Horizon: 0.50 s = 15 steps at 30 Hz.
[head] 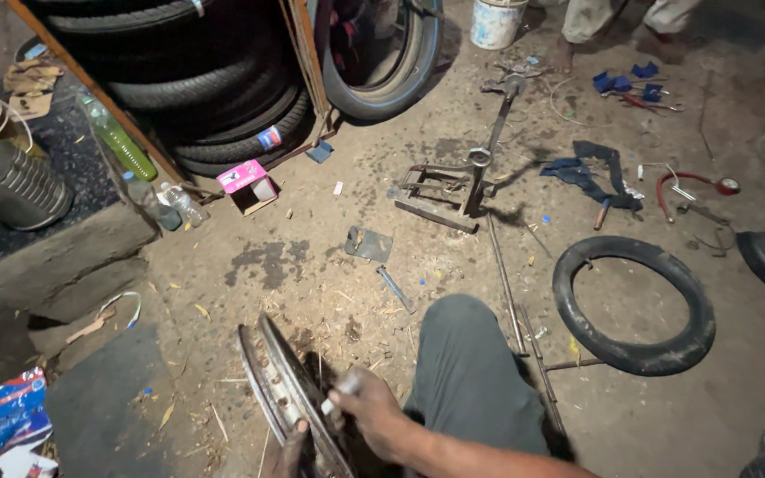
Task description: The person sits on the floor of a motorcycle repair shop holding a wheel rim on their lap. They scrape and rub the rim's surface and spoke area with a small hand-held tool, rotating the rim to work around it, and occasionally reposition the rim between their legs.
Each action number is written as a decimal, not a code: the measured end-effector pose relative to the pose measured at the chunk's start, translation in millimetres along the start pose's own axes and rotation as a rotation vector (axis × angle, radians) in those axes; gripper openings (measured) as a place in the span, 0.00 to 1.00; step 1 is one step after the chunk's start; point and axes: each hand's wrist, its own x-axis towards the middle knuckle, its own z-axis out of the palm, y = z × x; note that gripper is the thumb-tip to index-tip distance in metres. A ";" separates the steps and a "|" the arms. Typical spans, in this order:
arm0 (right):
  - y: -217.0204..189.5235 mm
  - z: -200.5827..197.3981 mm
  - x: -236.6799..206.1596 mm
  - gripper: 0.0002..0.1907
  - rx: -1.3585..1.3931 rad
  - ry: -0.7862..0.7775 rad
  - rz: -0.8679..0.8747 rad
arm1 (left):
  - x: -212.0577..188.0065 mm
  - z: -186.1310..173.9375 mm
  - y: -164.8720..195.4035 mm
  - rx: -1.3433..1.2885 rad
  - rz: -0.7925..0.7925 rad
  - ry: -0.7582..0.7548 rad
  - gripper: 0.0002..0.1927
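Here, in the head view, the right hand (367,409) is clenched around a small pale tool (336,396), pressing it against the metal wheel rim (287,389) standing on edge on the dirt floor. The left hand (291,447) grips that rim from below, fingers curled on its edge. Right of the rim, past the person's knee, lies a black inner tube (635,304). Up-left of the rim, a small pink box (248,186) sits open, contents unclear. Far left, a ribbed metal bucket (11,177) holds something I cannot make out.
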 end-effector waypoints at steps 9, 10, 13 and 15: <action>2.3 3.8 -15.8 0.13 -0.103 0.063 -0.078 | -3.0 -1.2 6.7 -0.096 -0.155 0.067 0.32; -3.8 11.7 -1.1 0.11 -0.099 0.042 -0.082 | -5.7 1.4 7.9 -0.164 -0.203 0.062 0.32; -13.8 35.8 27.7 0.07 -0.262 -0.055 0.028 | -6.9 13.5 9.3 -0.015 0.003 0.088 0.31; -16.1 46.9 36.2 0.09 -0.343 -0.094 0.083 | -6.9 18.5 10.9 0.081 0.091 0.090 0.30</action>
